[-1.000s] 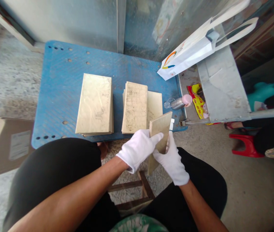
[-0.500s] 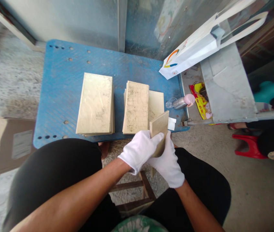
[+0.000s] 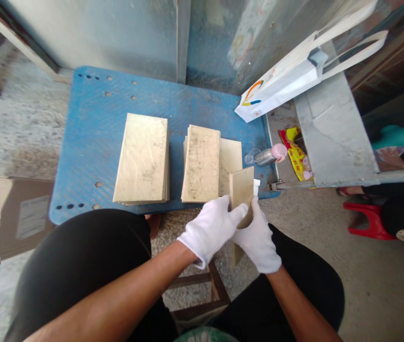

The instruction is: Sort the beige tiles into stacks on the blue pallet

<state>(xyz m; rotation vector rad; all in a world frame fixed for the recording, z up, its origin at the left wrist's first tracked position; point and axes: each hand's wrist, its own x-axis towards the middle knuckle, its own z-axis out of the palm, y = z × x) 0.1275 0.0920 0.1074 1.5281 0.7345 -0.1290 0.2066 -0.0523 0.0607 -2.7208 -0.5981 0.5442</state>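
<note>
Both my hands wear white gloves and grip one beige tile (image 3: 242,189) held upright on edge, just in front of a blue pallet (image 3: 91,142). My left hand (image 3: 212,229) wraps the tile's left side, and my right hand (image 3: 258,238) clasps its right side. On the pallet lies a stack of beige tiles (image 3: 143,159) at the left. A second, dirtier stack (image 3: 201,164) sits to its right, with a single tile (image 3: 231,156) beside it.
A white paper bag (image 3: 287,78) leans at the pallet's far right corner. A small bottle with a pink cap (image 3: 266,154) lies by the pallet's right edge, near a yellow wrapper (image 3: 296,154). A grey metal bench (image 3: 330,133), a red stool (image 3: 366,218) and a cardboard box (image 3: 13,216) surround me.
The tile has turned more upright and edge-on in my hands, which shifted slightly right and down. The stacks have not moved.
</note>
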